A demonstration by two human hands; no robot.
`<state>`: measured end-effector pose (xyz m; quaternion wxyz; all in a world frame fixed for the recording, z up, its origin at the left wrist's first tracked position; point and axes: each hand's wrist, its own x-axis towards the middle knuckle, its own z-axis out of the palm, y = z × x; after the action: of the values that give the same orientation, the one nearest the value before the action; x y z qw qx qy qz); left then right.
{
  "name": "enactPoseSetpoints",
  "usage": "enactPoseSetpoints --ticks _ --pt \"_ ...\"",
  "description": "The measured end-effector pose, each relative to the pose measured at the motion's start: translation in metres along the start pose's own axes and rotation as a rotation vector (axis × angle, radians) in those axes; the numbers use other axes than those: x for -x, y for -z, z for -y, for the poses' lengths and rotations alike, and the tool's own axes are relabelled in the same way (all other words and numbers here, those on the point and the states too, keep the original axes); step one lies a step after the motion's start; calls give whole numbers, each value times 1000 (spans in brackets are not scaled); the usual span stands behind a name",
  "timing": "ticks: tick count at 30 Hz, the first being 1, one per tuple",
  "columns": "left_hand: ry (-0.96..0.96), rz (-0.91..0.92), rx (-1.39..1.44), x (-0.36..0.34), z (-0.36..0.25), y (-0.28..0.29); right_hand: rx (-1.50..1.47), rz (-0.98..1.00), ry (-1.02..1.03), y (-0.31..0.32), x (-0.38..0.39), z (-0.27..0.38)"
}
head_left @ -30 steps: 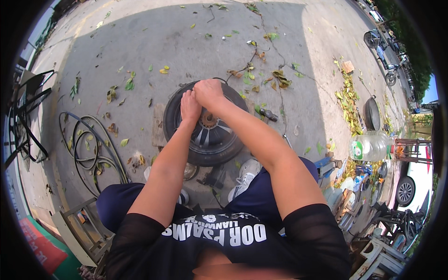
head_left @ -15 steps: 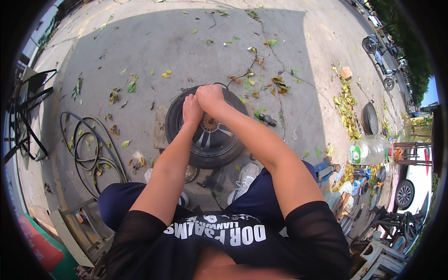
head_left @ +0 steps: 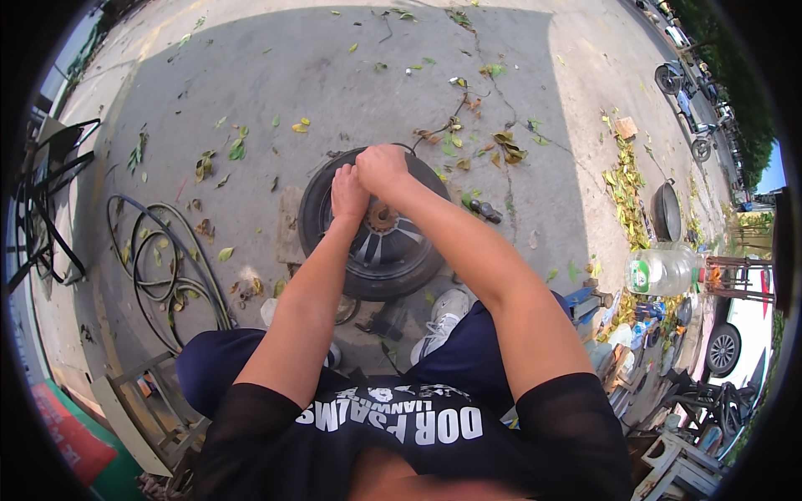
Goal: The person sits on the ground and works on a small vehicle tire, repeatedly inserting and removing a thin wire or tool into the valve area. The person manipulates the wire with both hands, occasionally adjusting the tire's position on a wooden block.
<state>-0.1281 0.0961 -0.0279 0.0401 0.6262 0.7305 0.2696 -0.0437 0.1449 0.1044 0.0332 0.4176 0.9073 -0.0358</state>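
Little has moved: the view shifts slightly, while the bare right hand (head_left: 382, 169) and bare left hand (head_left: 349, 194) stay side by side over the round, black-tyred spoked wheel (head_left: 386, 247). It lies beneath them, its rusty-brown hub (head_left: 382, 218) nearer the person. Two-handed work at its far part seems in hand, calling next for steady, even force; what the curled fingers clamp, I cannot tell.

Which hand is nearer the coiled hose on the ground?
Left. The left hand, over the wheel, is to the right of the coiled hose; the right hand is farther right and forward.
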Motion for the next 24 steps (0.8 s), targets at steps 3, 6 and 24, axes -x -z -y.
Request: enactPoseSetpoints --ticks 3,6,24 --pt "12 -2 -7 4 -3 6 -32 -28 -30 0 2 4" --pt "15 -18 -3 0 -4 6 -59 -46 -63 -1 1 3" --pt "39 -2 29 3 -3 6 -140 -41 -175 -4 4 9"
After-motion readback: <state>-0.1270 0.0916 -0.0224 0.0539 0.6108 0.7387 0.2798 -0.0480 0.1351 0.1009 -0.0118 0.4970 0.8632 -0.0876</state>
